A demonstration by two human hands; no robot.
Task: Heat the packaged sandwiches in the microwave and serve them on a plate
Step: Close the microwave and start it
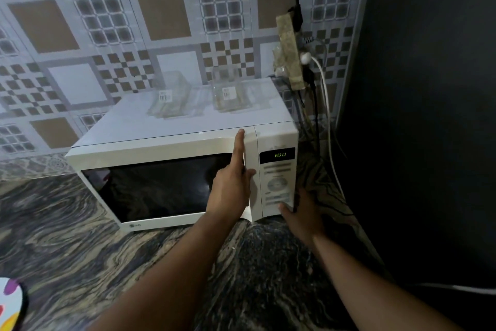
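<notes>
A white microwave (pixel 171 129) stands on the marbled counter with its dark-glass door closed and its green display lit. Two clear sandwich packages lie on its top, one at the left (pixel 170 101) and one at the right (pixel 228 93), each with a white label. My left hand (pixel 232 185) rests on the right edge of the door, index finger stretched up to the top corner. My right hand (pixel 302 212) holds the lower right corner of the microwave, thumb on the control panel. A plate rim (pixel 12 301) with coloured print peeks in at the bottom left.
A power strip (pixel 291 51) hangs on the tiled wall behind the microwave, with black and white cables running down its right side. A dark wall (pixel 429 116) closes off the right. The marbled counter (pixel 67 236) spreads in front and to the left.
</notes>
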